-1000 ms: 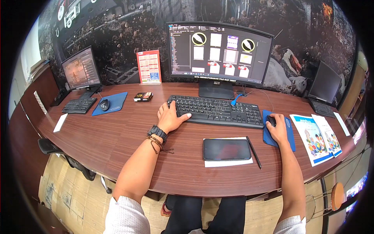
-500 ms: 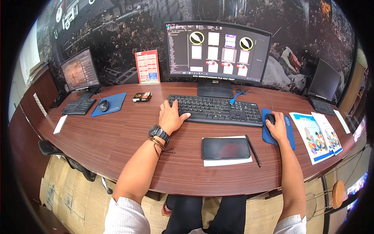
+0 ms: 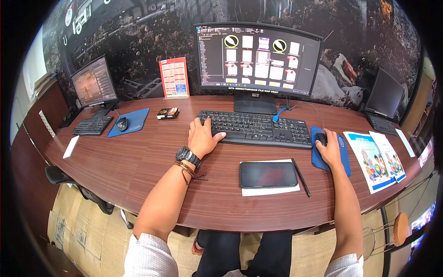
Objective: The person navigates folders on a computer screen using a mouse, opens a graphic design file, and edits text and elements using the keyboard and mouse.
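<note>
My left hand point(image 3: 202, 137) rests at the left end of the black keyboard point(image 3: 254, 128), fingers spread over its keys and the thumb stretched toward its front edge. A watch and cord bracelets are on that wrist. My right hand point(image 3: 330, 147) is curled over a black mouse point(image 3: 321, 138), which sits on a blue mouse pad point(image 3: 318, 160) and is partly covered by the fingers. Behind the keyboard stands a wide monitor point(image 3: 260, 60) showing a grid of file thumbnails on a dark window.
A phone point(image 3: 268, 175) lies on white paper, with a black pen point(image 3: 301, 177) beside it. Printed booklets point(image 3: 373, 161) lie to the right. Leftward are a small box point(image 3: 167, 113), a desk calendar point(image 3: 175, 77), another mouse point(image 3: 122, 123) and another keyboard point(image 3: 92, 125).
On the monitor, the thumbnails have become smaller and more closely packed, with an extra column. Both hands stay in nearly the same places.
</note>
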Action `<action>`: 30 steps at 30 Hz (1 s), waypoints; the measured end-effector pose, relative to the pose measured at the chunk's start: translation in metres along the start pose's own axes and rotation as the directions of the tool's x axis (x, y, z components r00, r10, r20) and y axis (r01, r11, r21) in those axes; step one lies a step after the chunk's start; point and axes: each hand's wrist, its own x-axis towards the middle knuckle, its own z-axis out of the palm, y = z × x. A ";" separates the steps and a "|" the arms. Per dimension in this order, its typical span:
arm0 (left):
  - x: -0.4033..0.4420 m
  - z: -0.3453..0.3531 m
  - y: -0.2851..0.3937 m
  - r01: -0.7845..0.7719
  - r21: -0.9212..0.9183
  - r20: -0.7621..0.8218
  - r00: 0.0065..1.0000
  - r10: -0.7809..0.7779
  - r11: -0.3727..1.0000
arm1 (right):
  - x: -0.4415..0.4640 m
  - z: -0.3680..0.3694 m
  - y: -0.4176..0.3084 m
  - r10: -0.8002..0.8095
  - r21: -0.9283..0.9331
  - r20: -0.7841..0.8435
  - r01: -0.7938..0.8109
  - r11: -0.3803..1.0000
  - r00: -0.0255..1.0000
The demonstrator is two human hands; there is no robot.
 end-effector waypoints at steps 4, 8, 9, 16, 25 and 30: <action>0.000 0.003 -0.003 -0.019 -0.005 -0.025 1.000 0.018 1.000 | 0.000 -0.001 -0.001 0.019 0.007 0.001 -0.019 1.000 1.000; 0.000 0.004 -0.004 -0.019 -0.006 -0.029 0.999 0.018 1.000 | 0.000 0.001 0.002 0.002 0.006 0.002 -0.002 1.000 1.000; 0.000 0.004 -0.003 -0.019 -0.006 -0.027 0.999 0.018 1.000 | 0.000 0.002 0.002 -0.016 0.003 -0.009 0.016 1.000 1.000; 0.000 0.002 -0.002 -0.008 -0.009 -0.002 1.000 0.008 1.000 | 0.000 -0.002 -0.003 0.058 0.020 0.013 -0.058 0.998 0.998; 0.000 0.000 -0.001 0.010 -0.015 0.018 1.000 -0.009 1.000 | 0.001 0.003 0.006 -0.038 0.010 -0.008 0.038 0.999 0.999; 0.000 0.001 -0.002 0.003 -0.016 0.015 1.000 -0.002 1.000 | 0.001 -0.004 -0.005 0.087 0.014 0.048 -0.087 0.996 0.995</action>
